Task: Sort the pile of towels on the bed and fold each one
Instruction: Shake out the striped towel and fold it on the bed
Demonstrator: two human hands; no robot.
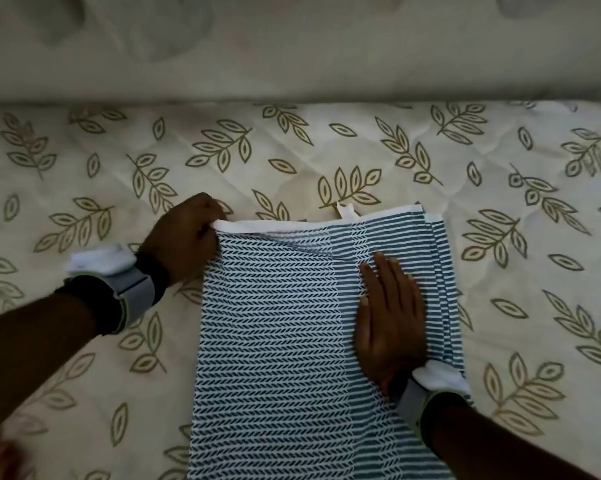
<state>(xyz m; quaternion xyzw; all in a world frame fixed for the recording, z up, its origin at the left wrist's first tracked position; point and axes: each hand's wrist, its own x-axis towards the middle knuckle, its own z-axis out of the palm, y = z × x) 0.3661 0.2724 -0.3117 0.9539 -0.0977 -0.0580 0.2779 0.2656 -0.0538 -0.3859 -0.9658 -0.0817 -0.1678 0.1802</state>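
A blue-and-white patterned towel (275, 341) lies lengthwise on the bed, folded in layers, with a white hem and a small hanging loop along its far edge. My left hand (185, 233) grips the far left corner of the towel at the white hem, fingers curled round the fabric. My right hand (389, 313) lies flat on the striped right part of the towel, fingers straight and pointing away from me. Stacked layer edges show along the towel's right side. No other towels are in view.
The bed cover (326, 161) is cream with an olive leaf print and spreads to both sides of the towel. A plain pale quilted surface (292, 46) runs across the far side. Both wrists wear grey bands with white blocks.
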